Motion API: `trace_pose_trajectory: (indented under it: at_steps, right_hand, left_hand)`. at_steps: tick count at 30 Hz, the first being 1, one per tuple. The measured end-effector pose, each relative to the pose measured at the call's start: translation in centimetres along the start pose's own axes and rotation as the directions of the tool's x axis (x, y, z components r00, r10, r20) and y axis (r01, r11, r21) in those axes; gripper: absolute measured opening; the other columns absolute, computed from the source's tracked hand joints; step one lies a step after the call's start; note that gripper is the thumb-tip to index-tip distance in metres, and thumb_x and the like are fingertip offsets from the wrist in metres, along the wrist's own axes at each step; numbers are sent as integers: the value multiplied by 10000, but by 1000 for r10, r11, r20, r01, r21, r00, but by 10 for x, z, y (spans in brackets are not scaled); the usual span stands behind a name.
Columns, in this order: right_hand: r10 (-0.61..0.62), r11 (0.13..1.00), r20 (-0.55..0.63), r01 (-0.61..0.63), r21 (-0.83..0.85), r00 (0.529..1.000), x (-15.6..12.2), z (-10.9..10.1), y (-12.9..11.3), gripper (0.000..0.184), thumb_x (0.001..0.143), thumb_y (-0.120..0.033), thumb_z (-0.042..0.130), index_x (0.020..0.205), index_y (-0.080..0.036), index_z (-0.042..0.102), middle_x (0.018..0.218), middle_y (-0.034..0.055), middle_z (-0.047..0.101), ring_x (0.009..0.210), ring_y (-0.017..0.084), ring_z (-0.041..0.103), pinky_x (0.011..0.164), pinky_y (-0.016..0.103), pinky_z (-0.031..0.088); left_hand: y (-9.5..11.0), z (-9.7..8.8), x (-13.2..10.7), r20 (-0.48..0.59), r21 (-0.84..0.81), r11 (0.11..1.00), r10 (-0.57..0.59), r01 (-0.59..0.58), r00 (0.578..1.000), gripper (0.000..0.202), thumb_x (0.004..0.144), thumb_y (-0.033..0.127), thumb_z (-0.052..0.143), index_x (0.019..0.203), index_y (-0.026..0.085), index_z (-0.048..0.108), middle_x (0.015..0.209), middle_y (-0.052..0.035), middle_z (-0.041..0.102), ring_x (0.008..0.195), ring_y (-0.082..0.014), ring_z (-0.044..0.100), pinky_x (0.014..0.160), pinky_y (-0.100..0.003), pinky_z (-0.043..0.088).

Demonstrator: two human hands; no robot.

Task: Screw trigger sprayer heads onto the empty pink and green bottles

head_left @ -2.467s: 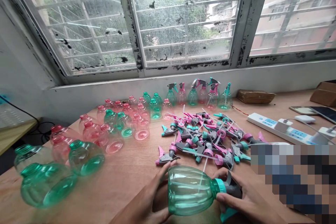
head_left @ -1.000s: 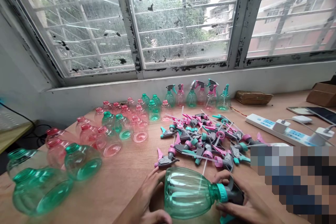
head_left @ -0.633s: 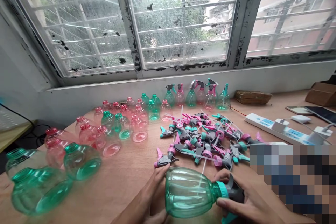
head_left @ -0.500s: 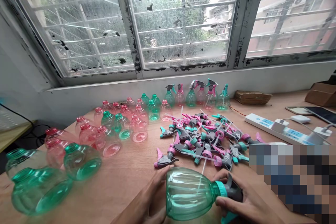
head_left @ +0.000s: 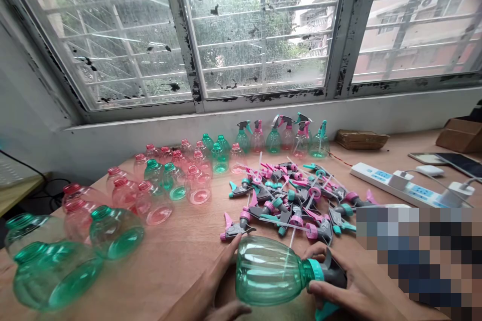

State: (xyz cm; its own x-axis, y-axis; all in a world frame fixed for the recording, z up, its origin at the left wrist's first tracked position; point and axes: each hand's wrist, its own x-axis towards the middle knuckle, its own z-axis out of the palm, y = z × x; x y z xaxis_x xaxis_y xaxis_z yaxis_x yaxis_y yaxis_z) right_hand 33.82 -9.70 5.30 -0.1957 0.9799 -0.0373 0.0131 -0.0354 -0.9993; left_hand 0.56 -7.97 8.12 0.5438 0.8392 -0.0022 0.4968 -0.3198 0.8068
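Note:
A clear green spray bottle [head_left: 269, 271] lies sideways low over the wooden table [head_left: 188, 241], its base toward the left. My left hand [head_left: 216, 286] wraps round the bottle's base end. My right hand [head_left: 350, 291] is closed on the grey and teal trigger sprayer head [head_left: 328, 276], which sits on the bottle's neck. A white dip tube shows inside the bottle.
A heap of loose pink and teal trigger heads [head_left: 293, 198] lies just beyond my hands. Uncapped pink and green bottles [head_left: 165, 180] crowd the table's left. Several finished spray bottles [head_left: 286, 135] stand by the window wall. A power strip [head_left: 399, 185], phone and cardboard boxes lie right.
The bottle has shifted slightly in my hands, and my right hand's grip on the trigger head has moved a little. The view has drifted slightly; nothing on the table moved.

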Motion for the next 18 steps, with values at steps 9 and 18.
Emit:
trace_pose_trajectory:
  at_steps: [9, 18]
  right_hand:
    - [-17, 1000, -7, 16, -16, 1000, 0, 0, -5, 534, 747, -661, 907, 975, -211, 733, 749, -14, 664, 682, 208, 656, 640, 290, 535]
    - [-35, 999, -14, 35, 14, 999, 0, 0, -1, 486, 715, -579, 964, 988, -228, 768, 824, 8, 717, 733, 226, 679, 644, 292, 569]
  left_hand:
    - [-1, -2, 1, 15, -58, 998, 10, -9, 1000, 948, 948, 371, 799, 1716, 468, 252, 1821, 44, 302, 1696, -334, 258, 1366, -513, 264]
    - [-4, 5, 1, -1, -164, 986, -36, 35, 999, 1173, 841, 307, 896, 1727, 488, 150, 1808, 25, 345, 1658, -362, 353, 1350, -514, 316]
